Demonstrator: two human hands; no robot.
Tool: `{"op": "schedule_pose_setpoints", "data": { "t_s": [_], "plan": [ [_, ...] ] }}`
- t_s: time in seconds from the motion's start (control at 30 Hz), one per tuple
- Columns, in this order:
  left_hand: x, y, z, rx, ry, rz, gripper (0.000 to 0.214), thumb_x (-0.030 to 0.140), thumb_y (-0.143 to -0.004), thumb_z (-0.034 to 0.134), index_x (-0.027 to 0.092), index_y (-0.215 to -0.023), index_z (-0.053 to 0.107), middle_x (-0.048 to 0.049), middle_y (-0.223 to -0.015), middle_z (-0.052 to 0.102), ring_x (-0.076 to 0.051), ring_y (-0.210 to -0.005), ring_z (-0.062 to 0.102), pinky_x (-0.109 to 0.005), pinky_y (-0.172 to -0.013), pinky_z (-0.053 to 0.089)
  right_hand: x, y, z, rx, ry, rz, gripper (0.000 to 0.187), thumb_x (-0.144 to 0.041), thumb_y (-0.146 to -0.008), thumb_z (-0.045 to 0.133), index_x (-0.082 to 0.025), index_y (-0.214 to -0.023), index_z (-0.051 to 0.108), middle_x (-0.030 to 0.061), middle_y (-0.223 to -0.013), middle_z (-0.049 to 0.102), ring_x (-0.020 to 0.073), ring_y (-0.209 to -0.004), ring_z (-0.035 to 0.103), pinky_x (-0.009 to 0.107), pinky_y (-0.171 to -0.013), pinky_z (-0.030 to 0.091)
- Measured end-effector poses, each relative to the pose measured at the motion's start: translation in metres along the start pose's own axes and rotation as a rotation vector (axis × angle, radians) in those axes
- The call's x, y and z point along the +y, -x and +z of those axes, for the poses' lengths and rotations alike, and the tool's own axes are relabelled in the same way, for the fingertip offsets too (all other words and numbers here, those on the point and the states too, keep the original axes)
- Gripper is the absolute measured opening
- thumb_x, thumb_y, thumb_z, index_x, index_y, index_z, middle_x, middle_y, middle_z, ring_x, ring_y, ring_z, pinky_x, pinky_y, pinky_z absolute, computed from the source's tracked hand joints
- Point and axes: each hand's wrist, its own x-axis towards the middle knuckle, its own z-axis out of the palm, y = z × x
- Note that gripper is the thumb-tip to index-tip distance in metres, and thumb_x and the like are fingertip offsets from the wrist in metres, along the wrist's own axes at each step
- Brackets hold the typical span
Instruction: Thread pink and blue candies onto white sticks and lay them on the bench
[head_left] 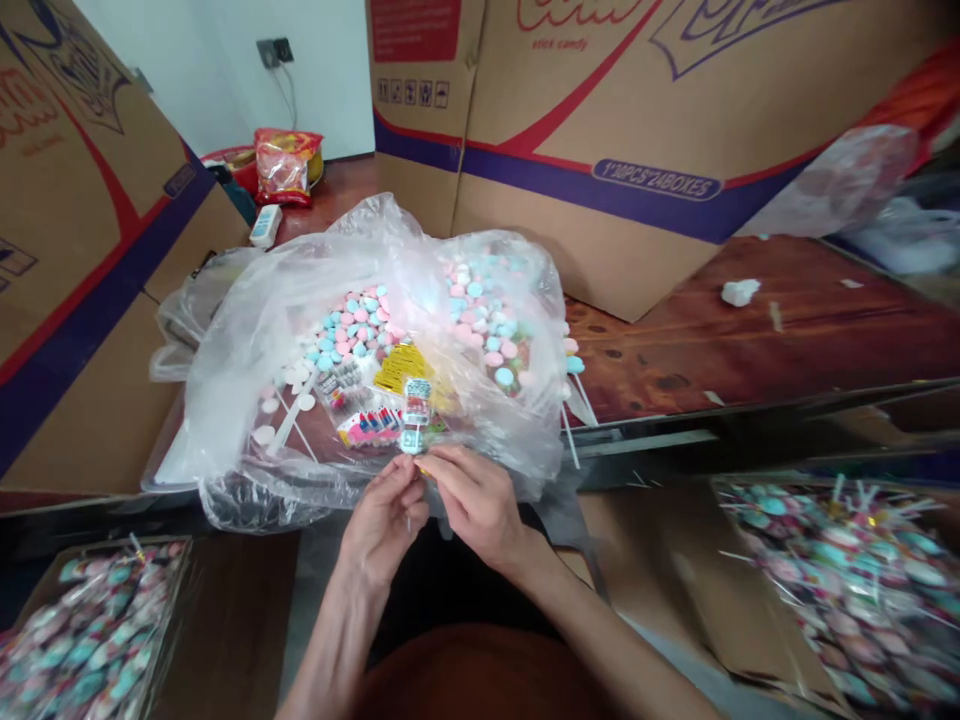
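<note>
At the near edge of the brown wooden table (787,330), my left hand (386,515) and right hand (476,500) pinch, fingertips narrow, the base of a small printed-wrapper lollipop (415,415), steadying it upright from both sides just before the clear plastic bag of pink and blue lollipops (247,330).

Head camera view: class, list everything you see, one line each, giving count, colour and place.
plastic bag: one, clear, centre of view
loose lollipops: many, pink, blue, white, inside the bag
cartons: three at least, brown with red and purple bands, behind and left
left box: one, brown, full of wrapped sweets, lower left
right box: one, brown, same filling, lower right
wrapped lollipop: one, blue-red print, pinched by both hands
left hand: one, pinching its base
right hand: one, pinching its base
</note>
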Motion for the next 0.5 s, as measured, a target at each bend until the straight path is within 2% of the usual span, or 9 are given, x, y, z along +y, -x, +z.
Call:
{"op": "schedule_pose_setpoints", "data": {
  "t_s": [0.13, 0.23, 0.3, 0.37, 0.43, 0.5],
  "plan": [
    [0.001, 0.01, 0.005, 0.064, 0.072, -0.08, 0.013, 0.0, -0.083, 0.062, 0.011, -0.076, 0.06, 0.0043, -0.065, 0.054, -0.001, -0.046, 0.042, -0.011, -0.039, 0.033, 0.001, -0.007, -0.008, -0.057, 0.129, -0.118, 0.023, -0.01, -0.098, 0.05, -0.018, -0.11, 0.068, 0.0089, -0.1, 0.073, 0.0176, -0.087, 0.069, 0.03, -0.076, 0.056],
    [-0.005, 0.014, 0.006, 0.037, 0.034, -0.018, 0.013, 0.001, -0.085, 0.06, 0.013, -0.079, 0.063, 0.0034, -0.067, 0.058, -0.003, -0.049, 0.049, -0.014, -0.043, 0.041, -0.003, -0.013, -0.009, -0.007, 0.212, -0.153, 0.016, -0.015, -0.098, 0.051, -0.017, -0.098, 0.067, 0.007, -0.089, 0.071, 0.017, -0.078, 0.065, 0.03, -0.07, 0.052],
    [-0.011, 0.013, 0.008, 0.004, -0.033, 0.065, 0.01, 0.005, -0.085, 0.063, 0.015, -0.083, 0.066, 0.0018, -0.073, 0.063, -0.006, -0.059, 0.058, -0.016, -0.054, 0.05, -0.009, -0.015, -0.006, 0.042, 0.242, -0.118, 0.018, -0.016, -0.098, 0.048, -0.016, -0.092, 0.064, 0.0071, -0.082, 0.068, 0.0183, -0.076, 0.062, 0.032, -0.07, 0.05],
    [-0.014, 0.012, 0.01, -0.056, -0.141, 0.125, 0.003, 0.017, -0.084, 0.07, 0.017, -0.087, 0.069, -0.0013, -0.081, 0.067, -0.012, -0.076, 0.065, -0.021, -0.07, 0.056, -0.016, -0.017, -0.005, 0.082, 0.218, -0.023, 0.021, -0.016, -0.098, 0.042, -0.016, -0.089, 0.06, 0.0077, -0.078, 0.065, 0.0196, -0.075, 0.06, 0.033, -0.07, 0.049],
    [-0.012, 0.012, 0.013, -0.132, -0.27, 0.198, 0.02, 0.038, -0.083, 0.074, 0.019, -0.089, 0.072, -0.005, -0.089, 0.07, -0.019, -0.092, 0.066, -0.028, -0.083, 0.058, -0.024, -0.017, -0.009, 0.093, 0.126, 0.108, 0.021, -0.016, -0.098, 0.038, -0.017, -0.088, 0.057, 0.0071, -0.078, 0.062, 0.0194, -0.074, 0.058, 0.034, -0.07, 0.049],
    [-0.007, 0.012, 0.014, -0.172, -0.41, 0.338, 0.039, 0.061, -0.079, 0.07, 0.023, -0.085, 0.074, -0.007, -0.096, 0.071, -0.024, -0.102, 0.064, -0.036, -0.089, 0.057, -0.031, -0.017, -0.019, 0.085, -0.001, 0.238, 0.017, -0.017, -0.097, 0.04, -0.019, -0.088, 0.054, 0.005, -0.078, 0.06, 0.0176, -0.073, 0.056, 0.031, -0.069, 0.048]
  ]
}}
